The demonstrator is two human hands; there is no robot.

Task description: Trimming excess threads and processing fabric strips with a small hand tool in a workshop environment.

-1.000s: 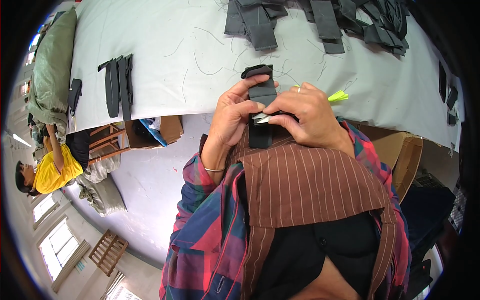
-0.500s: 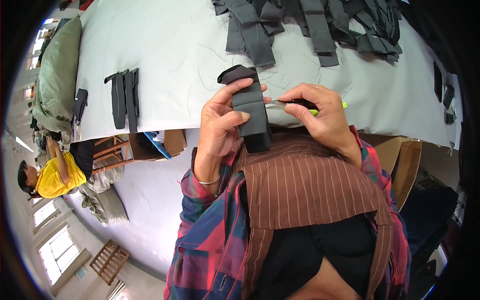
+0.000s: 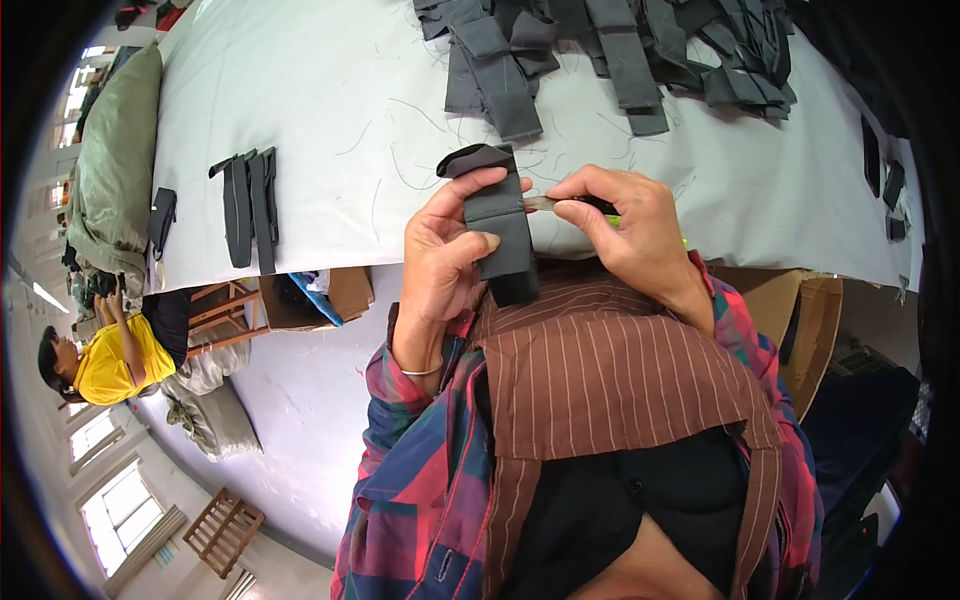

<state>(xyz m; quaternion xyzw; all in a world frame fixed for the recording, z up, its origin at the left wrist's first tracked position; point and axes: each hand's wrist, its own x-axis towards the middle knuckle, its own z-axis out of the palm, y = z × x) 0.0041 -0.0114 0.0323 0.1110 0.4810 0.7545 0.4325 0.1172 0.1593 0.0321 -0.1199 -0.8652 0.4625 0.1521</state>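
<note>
My left hand (image 3: 445,245) is closed on a dark grey fabric strip (image 3: 507,235), thumb in front and fingers behind. The strip hangs upright, its top end folded over to the left. My right hand (image 3: 630,220) grips small thread snips (image 3: 540,203) with metal blades and a dark handle; a bit of yellow-green shows beneath the hand. The blade tips meet the strip's right edge at a crosswise seam. Whether they are around a thread is too small to tell.
A pile of dark fabric strips (image 3: 620,60) lies at the table's far side, with loose threads near it. Several strips (image 3: 250,210) lie in a row at left on the white table (image 3: 330,200). A stuffed green sack (image 3: 115,150) and a person in yellow (image 3: 125,360) are farther left.
My right hand has shifted slightly left, bringing the snips' tips to the strip's edge. The blades looked more spread before. My left hand keeps its hold on the strip.
</note>
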